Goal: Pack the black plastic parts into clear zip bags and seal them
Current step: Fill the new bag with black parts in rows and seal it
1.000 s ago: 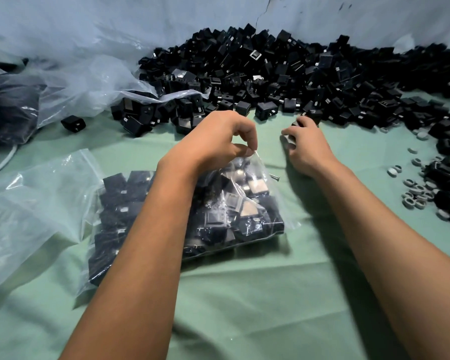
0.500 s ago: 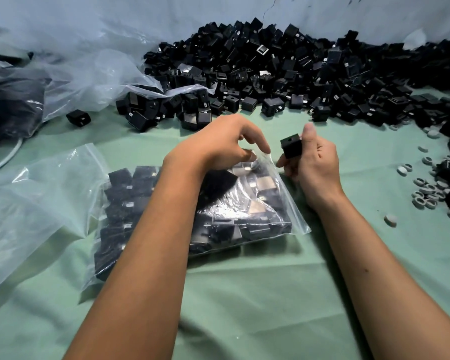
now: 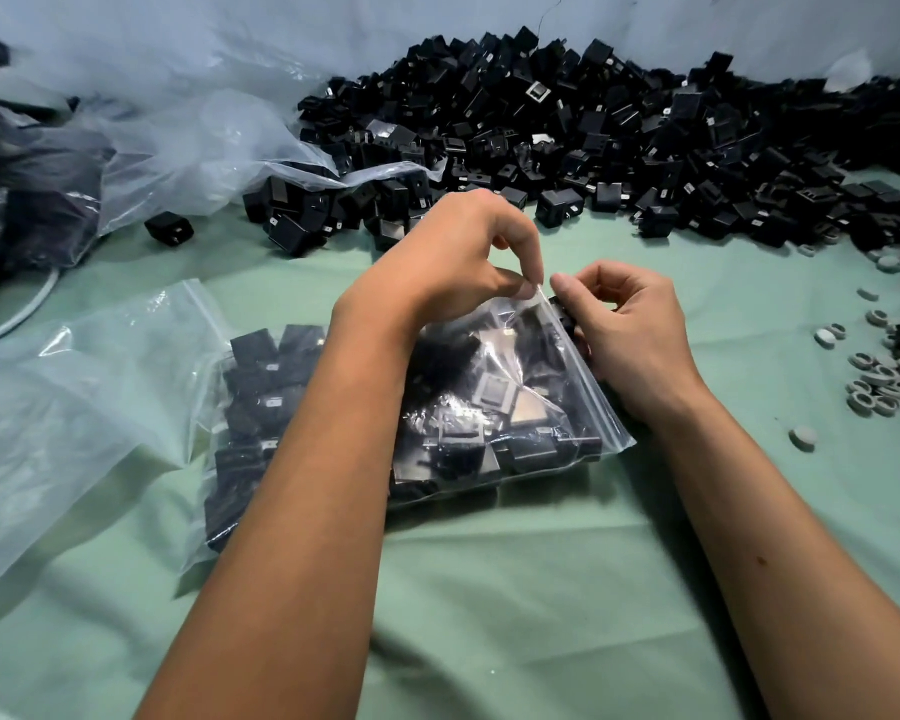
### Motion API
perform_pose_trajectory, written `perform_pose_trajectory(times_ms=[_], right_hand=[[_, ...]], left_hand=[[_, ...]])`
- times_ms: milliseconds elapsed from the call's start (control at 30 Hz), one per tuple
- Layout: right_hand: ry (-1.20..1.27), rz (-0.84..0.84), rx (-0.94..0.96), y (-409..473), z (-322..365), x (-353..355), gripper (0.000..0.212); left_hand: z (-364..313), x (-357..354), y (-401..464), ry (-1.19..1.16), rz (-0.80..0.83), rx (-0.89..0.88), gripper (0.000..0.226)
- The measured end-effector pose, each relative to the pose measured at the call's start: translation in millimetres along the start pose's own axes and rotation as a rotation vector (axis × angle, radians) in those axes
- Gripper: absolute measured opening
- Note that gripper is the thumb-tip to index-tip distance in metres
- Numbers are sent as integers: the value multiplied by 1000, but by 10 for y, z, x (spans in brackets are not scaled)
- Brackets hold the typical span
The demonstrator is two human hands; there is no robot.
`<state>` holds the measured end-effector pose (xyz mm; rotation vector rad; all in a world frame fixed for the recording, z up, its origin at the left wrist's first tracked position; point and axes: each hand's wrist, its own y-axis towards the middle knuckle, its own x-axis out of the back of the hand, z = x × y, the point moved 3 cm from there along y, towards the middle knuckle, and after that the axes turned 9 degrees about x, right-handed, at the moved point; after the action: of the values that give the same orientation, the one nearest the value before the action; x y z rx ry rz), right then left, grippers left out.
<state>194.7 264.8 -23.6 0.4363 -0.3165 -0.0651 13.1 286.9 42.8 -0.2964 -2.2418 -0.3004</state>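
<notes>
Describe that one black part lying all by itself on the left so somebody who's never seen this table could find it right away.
Start at the big pile of black parts heaped along the back of the green cloth. Follow its near edge left, past the parts spilling from under a crumpled clear plastic sheet. The lone black part lies beyond them on bare cloth, touching no other part.
</notes>
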Motion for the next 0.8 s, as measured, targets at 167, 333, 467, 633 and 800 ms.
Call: perform_pose_trajectory(times_ms=[167,333,467,633,800], right_hand=[[-94,-4,37,-13,73,-11,23],[-43,49,105,-40,128,-12,13],[-81,35,147,-20,143,14,8],[15,61,118,-7,168,29,18],[104,170,141,-54,240,-92,23]], left_hand=[[-11,2,5,-7,-27,-13,12],[-2,27,0,-17,-33,-10,12],[6,29,-3,-26,-37,-3,12],[30,20,12,-29,-40,0,12],[30,5,19,-10,-42,-5,12]])
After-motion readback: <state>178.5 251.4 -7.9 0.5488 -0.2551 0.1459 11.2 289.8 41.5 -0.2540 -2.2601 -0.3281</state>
